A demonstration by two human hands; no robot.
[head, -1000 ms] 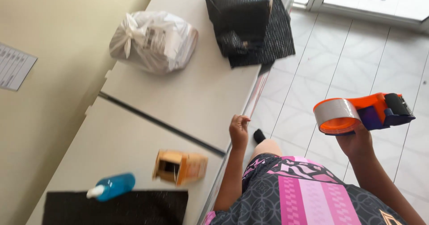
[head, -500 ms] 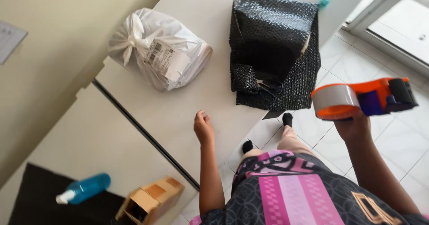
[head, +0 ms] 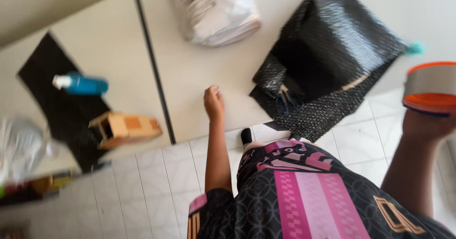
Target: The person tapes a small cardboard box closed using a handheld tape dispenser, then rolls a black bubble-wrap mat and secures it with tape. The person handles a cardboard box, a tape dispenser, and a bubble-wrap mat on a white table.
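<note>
Standing at the white table (head: pixel 199 73), the person grasps an orange tape dispenser (head: pixel 431 88) from below in the right hand (head: pixel 427 125), raised off the table's right edge, its long axis cut off by the frame. The left hand (head: pixel 213 102), loosely curled and holding nothing, rests on the tabletop beside an open black bubble-wrap bag (head: pixel 327 58), contents indistinct; a tied white plastic bag (head: pixel 213 11) lies behind it.
</note>
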